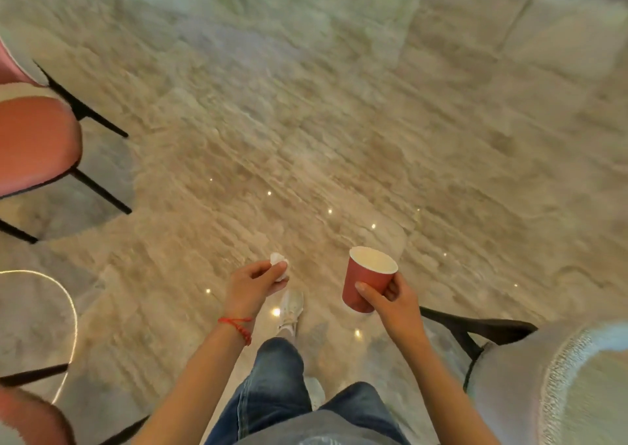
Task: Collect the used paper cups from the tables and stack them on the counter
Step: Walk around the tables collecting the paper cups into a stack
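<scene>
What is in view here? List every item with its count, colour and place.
paper cup: 1, red outside, white inside, held upright over the floor
crumpled tissue: 1, white, pinched at the fingertips
chairs: 1 pink at left, 1 pale grey at lower right; black legs
floor: beige marble, glossy
right hand: grips the cup
left hand: pinches the tissue; red string bracelet on wrist
legs: blue jeans, white shoe

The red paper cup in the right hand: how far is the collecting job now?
Done: one red paper cup is collected. In hand: the right hand grips it, upright; the left hand pinches a crumpled white tissue, over the marble floor. Left: stacking; no counter is visible.
</scene>
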The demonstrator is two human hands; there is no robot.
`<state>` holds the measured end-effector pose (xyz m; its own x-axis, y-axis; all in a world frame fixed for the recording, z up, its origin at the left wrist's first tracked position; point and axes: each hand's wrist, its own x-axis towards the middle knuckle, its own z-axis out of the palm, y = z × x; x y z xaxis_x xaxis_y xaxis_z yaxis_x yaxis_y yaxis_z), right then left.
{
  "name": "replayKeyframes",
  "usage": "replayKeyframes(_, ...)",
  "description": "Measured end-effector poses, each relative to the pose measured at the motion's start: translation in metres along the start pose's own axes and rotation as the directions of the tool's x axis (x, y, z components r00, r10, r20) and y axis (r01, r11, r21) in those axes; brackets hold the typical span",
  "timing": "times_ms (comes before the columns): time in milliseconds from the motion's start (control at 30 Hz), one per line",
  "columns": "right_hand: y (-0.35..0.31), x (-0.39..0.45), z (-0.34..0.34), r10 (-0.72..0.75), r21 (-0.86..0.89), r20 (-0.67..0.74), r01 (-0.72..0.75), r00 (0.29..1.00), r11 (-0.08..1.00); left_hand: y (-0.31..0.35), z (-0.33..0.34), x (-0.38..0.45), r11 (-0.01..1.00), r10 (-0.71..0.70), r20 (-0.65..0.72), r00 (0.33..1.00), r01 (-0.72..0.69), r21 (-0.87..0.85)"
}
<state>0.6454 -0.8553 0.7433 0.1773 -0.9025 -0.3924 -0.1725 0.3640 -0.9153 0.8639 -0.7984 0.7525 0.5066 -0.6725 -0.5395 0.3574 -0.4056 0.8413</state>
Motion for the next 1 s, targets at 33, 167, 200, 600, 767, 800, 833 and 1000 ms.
replayKeyframes(33, -0.004, 0.013, -0.003, 0.007, 0.016, -0.042, -0.006, 0.999, 1.0, 0.009, 0.009, 0.016, 1.0, -0.002, 0.03, 1.0, 0.002, 0.01)
replayKeyframes(167, -0.031, 0.066, -0.012, 0.005, 0.083, -0.219, 0.014, 0.976, 0.996, 0.053, 0.046, 0.079, 0.999, 0.01, 0.141, 0.99, -0.017, 0.049)
replayKeyframes(200, -0.038, 0.079, -0.015, 0.005, 0.099, -0.258, 0.021, 0.966, 0.995, 0.065, 0.055, 0.094, 0.998, 0.014, 0.162, 0.987, -0.025, 0.065)
replayKeyframes(600, -0.088, 0.194, -0.066, 0.082, 0.144, -0.443, -0.019, 0.893, 0.989, 0.143, 0.188, 0.216, 0.977, -0.051, 0.372, 0.927, -0.031, 0.212)
replayKeyframes(767, -0.103, 0.257, -0.122, 0.088, 0.162, -0.483, -0.009, 0.871, 0.987, 0.152, 0.277, 0.256, 0.966, -0.074, 0.397, 0.915, -0.033, 0.257)
replayKeyframes(800, -0.109, 0.27, -0.136, 0.085, 0.161, -0.487, -0.006, 0.869, 0.987, 0.155, 0.295, 0.261, 0.966, -0.075, 0.396, 0.915, -0.032, 0.257)
replayKeyframes(833, -0.115, 0.282, -0.149, 0.083, 0.16, -0.496, -0.003, 0.864, 0.987, 0.16, 0.314, 0.266, 0.966, -0.074, 0.395, 0.916, -0.032, 0.256)
replayKeyframes(1000, -0.146, 0.333, -0.207, 0.057, 0.144, -0.524, 0.022, 0.85, 0.989, 0.184, 0.406, 0.283, 0.964, -0.055, 0.462, 0.885, -0.074, 0.257)
